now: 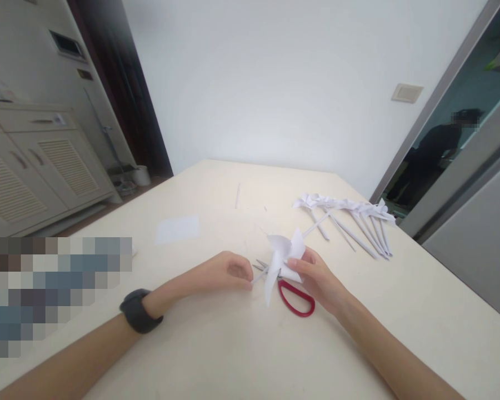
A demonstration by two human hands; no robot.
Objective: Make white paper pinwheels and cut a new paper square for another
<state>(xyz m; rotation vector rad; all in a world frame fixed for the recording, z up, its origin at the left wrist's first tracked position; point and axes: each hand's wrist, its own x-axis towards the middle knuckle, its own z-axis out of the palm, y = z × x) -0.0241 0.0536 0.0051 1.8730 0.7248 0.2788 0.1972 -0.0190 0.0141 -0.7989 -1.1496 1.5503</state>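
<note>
A white paper pinwheel [278, 258] with curled blades is held above the table. My right hand [316, 272] grips it by its right side, thumb on the paper near the middle. From the pinwheel a thin white paper stick [260, 275] runs down to the left. The thumb and fingertips of my left hand [233, 270] pinch the end of that stick. Beneath the pinwheel lies a pair of scissors [296, 299] with red handles; the paper hides its middle, and the metal tips show at the left. Another white stick [316, 223] shows behind the pinwheel.
Several finished-looking paper pinwheels [345, 206] with rolled paper sticks lie in a row at the back right. A white paper sheet [177, 229] lies at the left, and a thin paper strip [238, 196] farther back. A person [431, 153] is beyond the doorway.
</note>
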